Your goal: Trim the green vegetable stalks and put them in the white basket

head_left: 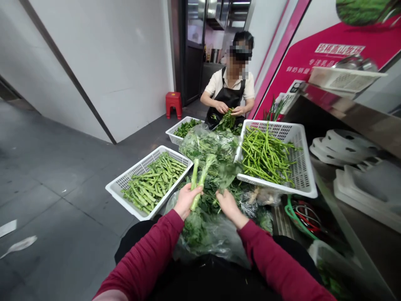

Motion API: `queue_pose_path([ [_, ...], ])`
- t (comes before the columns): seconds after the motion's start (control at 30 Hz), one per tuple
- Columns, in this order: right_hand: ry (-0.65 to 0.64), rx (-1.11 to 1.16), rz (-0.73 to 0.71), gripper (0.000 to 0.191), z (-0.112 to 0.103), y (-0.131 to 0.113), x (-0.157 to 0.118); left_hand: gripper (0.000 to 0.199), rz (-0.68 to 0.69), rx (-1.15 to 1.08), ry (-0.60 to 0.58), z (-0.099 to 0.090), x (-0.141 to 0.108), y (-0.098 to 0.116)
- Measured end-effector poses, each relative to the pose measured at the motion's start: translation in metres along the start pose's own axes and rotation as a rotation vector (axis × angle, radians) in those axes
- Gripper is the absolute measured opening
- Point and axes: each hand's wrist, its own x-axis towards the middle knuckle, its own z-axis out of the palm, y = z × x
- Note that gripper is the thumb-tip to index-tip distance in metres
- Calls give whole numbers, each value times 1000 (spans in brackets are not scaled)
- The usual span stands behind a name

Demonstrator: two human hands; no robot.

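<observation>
Stalks (pixel 205 173) — two, thick, pale green — clasped in left hand (pixel 187 200), long axes slanting up and away, beside right edge of white perforated plastic basket (pixel 120 180). Nearer that edge than right hand (pixel 228 205), pinched narrow on one leafy green sprig (pixel 228 175) near the corner of white basket of long thin stems (pixel 300 150). White baskets, three.

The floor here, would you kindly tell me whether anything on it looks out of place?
Yes: a white card and a white scrap, perhaps a spoon, lie loose on the floor at far left, like dropped litter.
</observation>
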Motion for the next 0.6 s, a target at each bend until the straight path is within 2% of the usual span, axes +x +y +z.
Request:
queue_pose_path([
  [0.07, 1, 11, 100, 29, -11, 6, 19, 29, -38, -92, -149, -3, -4, -2],
  [0.17, 31, 80, 172, 33, -31, 7, 43, 29, -159, -269, -328, -3, -11, -7],
  [0.27, 63, 174, 188, 42, -40, -4, 47, 30, -269, -410, -462, -2, -14, -13],
  [0.33, 15, 401, 155, 46, -36, -19, 37, 31, -329, -458, -559, -2, -14, -17],
  [0.43, -86, 973, 78, 38, -25, -46, 16, 30, -368, -449, -684, -1, -16, -22],
  [0.5, -52, 1253, 71, 34, -20, -62, 4, 29, -340, -443, -731, 1, -18, -23],
  [0.6, 60, 1473, 134, 35, -21, -77, -5, 27, -271, -427, -728, 5, -25, -21],
])
